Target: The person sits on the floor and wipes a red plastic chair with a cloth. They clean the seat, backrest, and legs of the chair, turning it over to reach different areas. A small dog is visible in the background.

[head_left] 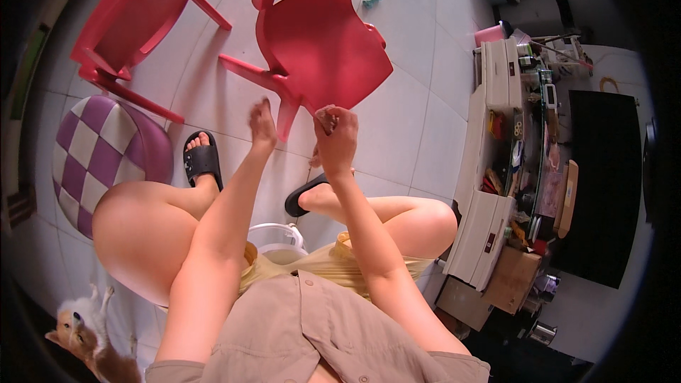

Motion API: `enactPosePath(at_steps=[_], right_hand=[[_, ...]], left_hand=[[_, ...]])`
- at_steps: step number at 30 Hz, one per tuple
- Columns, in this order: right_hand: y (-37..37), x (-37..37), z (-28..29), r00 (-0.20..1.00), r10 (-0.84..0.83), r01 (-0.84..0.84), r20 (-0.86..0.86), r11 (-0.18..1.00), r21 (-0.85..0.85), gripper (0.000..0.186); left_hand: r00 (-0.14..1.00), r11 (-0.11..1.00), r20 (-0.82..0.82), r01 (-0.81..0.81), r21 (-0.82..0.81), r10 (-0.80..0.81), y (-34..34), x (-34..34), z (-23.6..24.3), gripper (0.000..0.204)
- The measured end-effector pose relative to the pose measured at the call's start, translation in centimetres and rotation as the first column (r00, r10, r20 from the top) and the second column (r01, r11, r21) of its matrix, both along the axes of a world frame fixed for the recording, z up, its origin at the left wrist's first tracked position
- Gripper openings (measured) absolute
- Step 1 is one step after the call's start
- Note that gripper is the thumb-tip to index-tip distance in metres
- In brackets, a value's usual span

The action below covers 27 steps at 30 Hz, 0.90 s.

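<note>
Two red plastic chairs [312,35], checkered purple cushion [99,152], dog [85,340], white cabinet [489,191].

Hidden, cropped and too small to read

The right hand [336,138] closes around a small pale thing [325,119], mostly covered by the fingers, perhaps a scrap of thread or shell. The left hand [262,125] shows only its back, palm unseen. The white bucket [278,240] is half hidden between the knees. Both red chairs [312,35] run off the top edge. The dog [89,337] is cut at the rim. Shelf clutter [521,142] is too small to tell.
</note>
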State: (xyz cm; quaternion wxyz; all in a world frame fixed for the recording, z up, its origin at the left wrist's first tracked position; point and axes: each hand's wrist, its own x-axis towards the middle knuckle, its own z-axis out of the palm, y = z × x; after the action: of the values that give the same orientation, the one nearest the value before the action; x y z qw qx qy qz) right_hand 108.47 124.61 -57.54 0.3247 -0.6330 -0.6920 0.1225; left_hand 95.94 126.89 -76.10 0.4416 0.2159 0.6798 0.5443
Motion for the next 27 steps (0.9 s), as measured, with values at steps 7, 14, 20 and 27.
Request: enactPosePath(at_steps=[7, 14, 20, 27], right_hand=[[1.2, 1.5, 0.8, 0.993, 0.116, -0.114, 0.023, 0.990, -0.085, 0.033], [1.8, 3.9, 4.0, 0.994, 0.100, -0.107, 0.043, 0.973, 0.206, 0.028], [1.4, 4.7, 7.8, 0.995, 0.003, 0.016, -0.102, 0.981, 0.193, 0.021], [1.3, 6.5, 9.3, 0.923, -0.136, 0.148, -0.361, 0.989, 0.007, 0.019]], left_hand=[[0.800, 0.873, -0.375, 0.483, -0.059, -0.468, -0.4, 0.0, 6.0, 0.070], [0.791, 0.864, -0.495, 0.482, 0.141, -0.360, -0.8, 1.3, 14.1, 0.040], [0.818, 0.876, -0.530, 0.406, 0.261, -0.221, -1.1, 3.2, 19.2, 0.035], [0.789, 0.867, -0.547, 0.451, 0.209, -0.279, -1.2, 4.0, 23.0, 0.036]])
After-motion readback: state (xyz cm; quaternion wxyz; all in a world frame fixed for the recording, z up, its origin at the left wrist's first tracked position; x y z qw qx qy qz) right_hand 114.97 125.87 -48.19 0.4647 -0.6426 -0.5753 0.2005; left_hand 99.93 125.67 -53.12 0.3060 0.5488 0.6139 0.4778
